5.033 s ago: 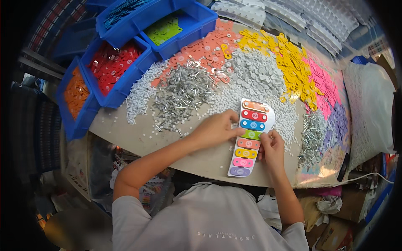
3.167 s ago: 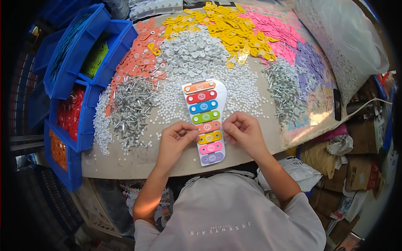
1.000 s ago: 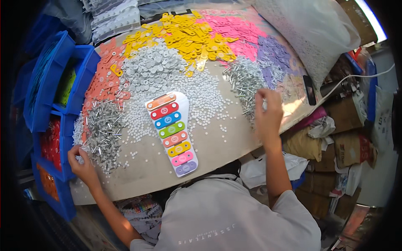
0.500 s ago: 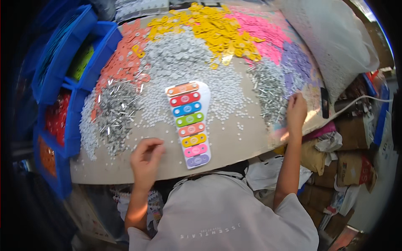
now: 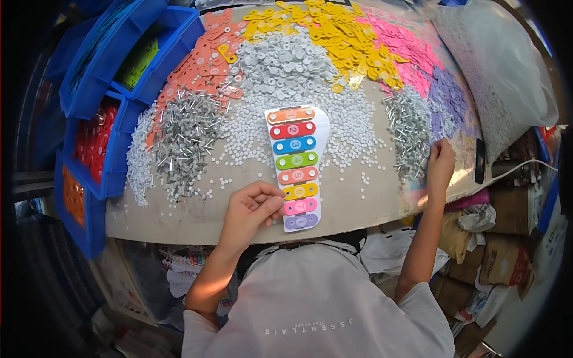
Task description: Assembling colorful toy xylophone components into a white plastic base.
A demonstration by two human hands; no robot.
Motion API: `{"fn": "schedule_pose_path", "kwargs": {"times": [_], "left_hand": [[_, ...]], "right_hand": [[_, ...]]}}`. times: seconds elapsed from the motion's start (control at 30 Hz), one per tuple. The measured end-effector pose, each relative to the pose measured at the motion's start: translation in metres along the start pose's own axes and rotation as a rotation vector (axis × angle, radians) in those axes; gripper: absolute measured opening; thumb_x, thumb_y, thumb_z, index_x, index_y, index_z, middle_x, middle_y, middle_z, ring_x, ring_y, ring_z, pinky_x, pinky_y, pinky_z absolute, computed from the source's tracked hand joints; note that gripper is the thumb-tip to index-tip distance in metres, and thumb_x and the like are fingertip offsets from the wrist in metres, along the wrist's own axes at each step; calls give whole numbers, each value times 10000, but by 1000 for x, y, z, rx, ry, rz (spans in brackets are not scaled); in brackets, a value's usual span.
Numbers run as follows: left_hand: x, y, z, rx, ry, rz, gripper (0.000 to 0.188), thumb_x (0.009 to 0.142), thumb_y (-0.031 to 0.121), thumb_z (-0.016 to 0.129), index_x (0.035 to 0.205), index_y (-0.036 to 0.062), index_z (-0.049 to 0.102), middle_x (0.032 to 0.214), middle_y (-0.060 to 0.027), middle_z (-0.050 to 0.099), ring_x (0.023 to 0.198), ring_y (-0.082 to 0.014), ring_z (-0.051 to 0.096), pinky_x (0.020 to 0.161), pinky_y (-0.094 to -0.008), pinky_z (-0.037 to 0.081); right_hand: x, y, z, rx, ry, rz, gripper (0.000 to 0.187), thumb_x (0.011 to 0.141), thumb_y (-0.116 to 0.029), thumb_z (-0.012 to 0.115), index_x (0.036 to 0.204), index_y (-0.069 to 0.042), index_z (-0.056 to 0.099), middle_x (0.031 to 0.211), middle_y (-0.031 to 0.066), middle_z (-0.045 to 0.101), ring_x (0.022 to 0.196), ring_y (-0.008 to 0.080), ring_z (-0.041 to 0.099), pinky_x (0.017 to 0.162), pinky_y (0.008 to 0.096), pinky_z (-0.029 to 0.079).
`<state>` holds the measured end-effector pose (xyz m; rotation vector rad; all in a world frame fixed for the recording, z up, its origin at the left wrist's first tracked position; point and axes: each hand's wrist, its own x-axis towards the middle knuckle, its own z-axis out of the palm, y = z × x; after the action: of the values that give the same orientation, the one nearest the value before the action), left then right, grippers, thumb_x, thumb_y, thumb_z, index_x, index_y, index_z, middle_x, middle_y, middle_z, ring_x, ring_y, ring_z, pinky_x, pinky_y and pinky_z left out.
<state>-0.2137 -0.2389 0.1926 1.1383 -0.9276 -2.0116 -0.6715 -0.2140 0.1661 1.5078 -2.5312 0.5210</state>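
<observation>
Blue bins [image 5: 110, 89] stand at the left edge of the round table [image 5: 179, 218], holding red, orange and green parts; beside them lies a heap of metal screws [image 5: 188, 140]; the left hand [image 5: 253, 209], fingers curled and fingertips gathered, touches the lower left edge of the toy xylophone [image 5: 295, 167], perhaps pinching a small part, too small to tell; the xylophone, a white base bearing eight coloured bars, lies flat near the table's front edge amid white washers [image 5: 286, 65]; yellow plates [image 5: 334, 36] and pink plates [image 5: 400, 45] lie behind; the right hand [image 5: 441, 161], fingers bent, reaches into a second screw pile [image 5: 409, 128]; its grip cannot be told.
</observation>
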Motion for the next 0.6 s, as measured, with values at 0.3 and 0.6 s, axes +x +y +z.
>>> {"fn": "schedule_pose_path", "kwargs": {"times": [0.3, 0.6], "left_hand": [[11, -7, 1, 67, -15, -18, 114, 971, 100, 660, 1036, 7, 655, 796, -31, 691, 639, -27, 561, 550, -170, 416], [16, -15, 0, 204, 9, 48, 399, 966, 62, 660, 1275, 9, 415, 822, -49, 677, 756, -57, 616, 685, -194, 464]], "right_hand": [[2, 11, 5, 38, 58, -12, 111, 962, -108, 581, 995, -2, 580, 982, 188, 642, 937, 397, 599, 818, 470, 466], [-4, -24, -11, 70, 195, -59, 104, 941, -105, 620, 991, -19, 590, 1100, 155, 593, 1108, 346, 539, 944, 449, 427]]}}
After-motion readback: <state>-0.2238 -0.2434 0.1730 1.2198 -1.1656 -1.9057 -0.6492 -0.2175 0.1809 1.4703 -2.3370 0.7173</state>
